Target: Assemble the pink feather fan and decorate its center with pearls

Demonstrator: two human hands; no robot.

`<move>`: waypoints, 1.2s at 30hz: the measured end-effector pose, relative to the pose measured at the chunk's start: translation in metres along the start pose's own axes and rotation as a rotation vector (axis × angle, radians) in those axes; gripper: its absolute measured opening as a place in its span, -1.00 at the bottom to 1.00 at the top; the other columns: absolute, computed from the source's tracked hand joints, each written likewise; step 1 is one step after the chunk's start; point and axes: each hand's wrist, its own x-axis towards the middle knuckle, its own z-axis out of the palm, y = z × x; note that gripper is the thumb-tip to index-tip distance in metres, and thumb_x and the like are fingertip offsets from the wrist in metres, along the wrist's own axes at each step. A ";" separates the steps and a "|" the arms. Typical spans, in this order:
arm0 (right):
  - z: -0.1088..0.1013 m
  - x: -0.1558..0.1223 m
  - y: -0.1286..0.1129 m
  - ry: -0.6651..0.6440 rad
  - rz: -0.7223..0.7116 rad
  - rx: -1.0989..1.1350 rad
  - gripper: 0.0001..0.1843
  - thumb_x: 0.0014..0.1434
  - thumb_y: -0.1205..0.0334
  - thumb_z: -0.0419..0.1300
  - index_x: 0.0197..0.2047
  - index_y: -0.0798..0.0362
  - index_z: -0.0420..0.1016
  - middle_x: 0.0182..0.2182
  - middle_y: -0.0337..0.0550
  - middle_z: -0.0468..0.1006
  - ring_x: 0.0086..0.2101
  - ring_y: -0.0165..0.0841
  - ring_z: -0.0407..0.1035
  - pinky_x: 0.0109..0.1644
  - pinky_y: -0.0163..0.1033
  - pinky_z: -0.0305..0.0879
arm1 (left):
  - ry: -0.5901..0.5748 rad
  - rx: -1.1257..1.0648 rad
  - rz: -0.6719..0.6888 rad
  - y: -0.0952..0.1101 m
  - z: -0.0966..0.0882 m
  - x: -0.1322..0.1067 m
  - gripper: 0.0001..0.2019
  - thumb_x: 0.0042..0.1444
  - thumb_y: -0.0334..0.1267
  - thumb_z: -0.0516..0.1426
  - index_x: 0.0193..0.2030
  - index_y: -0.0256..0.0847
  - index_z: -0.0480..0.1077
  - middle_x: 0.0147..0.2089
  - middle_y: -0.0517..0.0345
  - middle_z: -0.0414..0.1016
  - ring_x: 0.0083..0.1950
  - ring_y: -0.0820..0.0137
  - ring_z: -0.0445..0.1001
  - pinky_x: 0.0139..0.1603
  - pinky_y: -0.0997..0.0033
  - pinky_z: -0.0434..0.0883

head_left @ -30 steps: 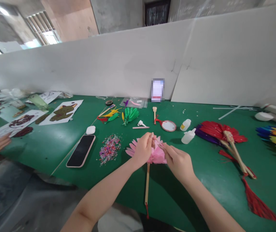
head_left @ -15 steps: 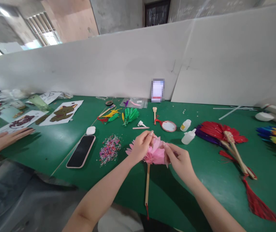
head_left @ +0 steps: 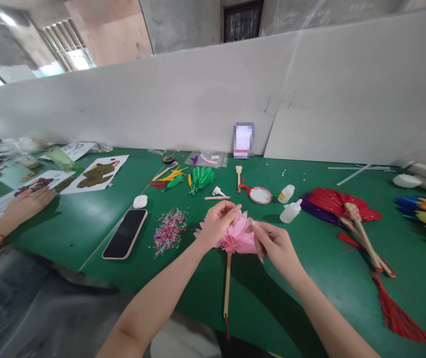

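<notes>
A pink feather fan [head_left: 240,241] lies on the green table, its wooden handle [head_left: 227,286] toward me and a red cord at the end. Over the fan's upper left is my left hand [head_left: 218,223], thumb and fingers pinched together. My right hand [head_left: 275,244] is pinched as well, at the fan's right edge. Whatever sits between either set of fingertips is too small to make out. To the fan's left is a heap of mixed glitter flakes [head_left: 170,231]. Beyond my right hand are a white squeeze bottle [head_left: 291,211] and a small yellow-labelled bottle [head_left: 286,193].
A phone [head_left: 125,233] and white earphone case [head_left: 140,201] lie left. Green feathers [head_left: 201,179] and a round mirror-like piece [head_left: 260,194] are behind the fan. Red and purple feather fans [head_left: 347,204] lie right. Another person's hand [head_left: 30,204] rests on paper at far left.
My fingertips have shifted slightly over the fan, the right ones a little left and the left ones a little right. The other person's hand has moved onto the drawing.
</notes>
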 end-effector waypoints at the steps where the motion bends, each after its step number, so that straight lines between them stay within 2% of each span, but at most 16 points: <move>1: 0.000 0.000 0.000 0.001 0.003 0.002 -0.59 0.21 -0.07 0.06 -0.48 0.08 0.35 -0.81 -0.40 0.20 -0.78 -0.51 0.10 -0.67 -0.39 0.05 | 0.008 0.001 -0.001 -0.001 0.000 0.001 -0.72 0.09 -0.06 0.14 -0.42 -0.25 0.31 -0.59 0.30 0.22 -0.56 0.54 0.20 -0.50 0.50 0.20; 7: 0.001 0.001 0.003 0.013 -0.012 -0.052 -0.59 0.22 -0.07 0.04 -0.41 0.11 0.41 -0.83 -0.40 0.21 -0.79 -0.50 0.12 -0.65 -0.37 0.08 | 0.088 0.103 0.020 -0.003 -0.001 -0.002 -0.72 0.09 -0.07 0.14 -0.46 -0.25 0.31 -0.58 0.30 0.24 -0.55 0.54 0.20 -0.48 0.51 0.19; 11: 0.001 0.001 0.005 0.021 -0.025 -0.092 -0.58 0.22 -0.08 0.04 -0.40 0.12 0.44 -0.84 -0.38 0.22 -0.79 -0.48 0.14 -0.63 -0.36 0.12 | 0.156 0.285 0.107 -0.001 0.003 -0.006 -0.73 0.14 -0.09 0.10 -0.45 -0.25 0.33 -0.55 0.27 0.29 -0.52 0.53 0.23 -0.44 0.51 0.19; 14: 0.001 0.001 0.006 0.025 -0.027 -0.103 -0.57 0.22 -0.08 0.04 -0.40 0.12 0.44 -0.85 -0.38 0.22 -0.80 -0.48 0.13 -0.63 -0.36 0.11 | 0.210 0.327 0.157 -0.001 0.003 -0.006 -0.74 0.16 -0.09 0.08 -0.43 -0.24 0.33 -0.53 0.25 0.32 -0.51 0.51 0.25 -0.43 0.52 0.20; 17: -0.001 0.001 0.006 0.053 -0.027 -0.091 -0.57 0.22 -0.08 0.05 -0.41 0.12 0.44 -0.85 -0.40 0.20 -0.80 -0.49 0.12 -0.65 -0.36 0.07 | 0.310 0.316 0.164 -0.003 -0.007 0.001 -0.74 0.16 -0.08 0.06 -0.40 -0.23 0.30 -0.51 0.25 0.32 -0.51 0.51 0.26 -0.45 0.53 0.20; 20: -0.005 0.002 0.005 0.068 -0.027 -0.066 -0.59 0.22 -0.07 0.06 -0.40 0.12 0.43 -0.84 -0.40 0.21 -0.80 -0.49 0.11 -0.66 -0.36 0.04 | 0.385 0.283 0.143 -0.004 -0.019 0.010 -0.71 0.21 -0.05 -0.02 -0.41 -0.20 0.22 -0.59 0.33 0.20 -0.60 0.55 0.19 -0.53 0.55 0.16; 22: -0.006 0.002 0.005 0.061 -0.023 -0.052 -0.59 0.22 -0.07 0.06 -0.40 0.12 0.42 -0.84 -0.39 0.22 -0.79 -0.49 0.12 -0.66 -0.36 0.03 | 0.369 0.261 0.132 -0.004 -0.023 0.013 -0.67 0.24 -0.02 -0.07 -0.45 -0.19 0.18 -0.64 0.37 0.11 -0.65 0.56 0.13 -0.58 0.56 0.13; 24: -0.006 0.003 0.005 0.051 -0.019 -0.045 -0.59 0.22 -0.06 0.05 -0.40 0.11 0.42 -0.83 -0.39 0.22 -0.79 -0.50 0.12 -0.66 -0.37 0.02 | 0.294 0.253 0.129 -0.003 -0.020 0.011 -0.63 0.24 -0.01 -0.08 -0.49 -0.20 0.18 -0.66 0.37 0.08 -0.66 0.57 0.11 -0.60 0.56 0.11; 28: -0.005 0.003 0.006 0.033 -0.001 -0.036 -0.59 0.22 -0.07 0.05 -0.42 0.10 0.40 -0.84 -0.40 0.21 -0.80 -0.50 0.10 -0.68 -0.37 -0.01 | 0.074 0.269 0.138 -0.002 -0.005 0.001 -0.66 0.23 -0.04 -0.03 -0.43 -0.23 0.30 -0.64 0.33 0.17 -0.61 0.56 0.20 -0.54 0.57 0.18; 30: -0.004 0.002 0.007 0.025 0.005 -0.042 -0.59 0.22 -0.08 0.05 -0.43 0.10 0.39 -0.84 -0.40 0.21 -0.80 -0.51 0.10 -0.68 -0.37 -0.01 | 0.004 0.288 0.149 -0.002 0.001 -0.004 -0.68 0.23 -0.06 -0.02 -0.41 -0.23 0.32 -0.62 0.32 0.20 -0.59 0.55 0.22 -0.50 0.56 0.20; 36: -0.002 0.002 0.007 0.025 -0.015 -0.127 -0.58 0.22 -0.08 0.04 -0.45 0.10 0.40 -0.84 -0.39 0.21 -0.79 -0.49 0.12 -0.64 -0.37 0.08 | 0.007 0.374 0.197 -0.002 0.001 -0.006 -0.72 0.22 -0.11 0.02 -0.41 -0.24 0.32 -0.57 0.28 0.25 -0.53 0.53 0.21 -0.45 0.53 0.16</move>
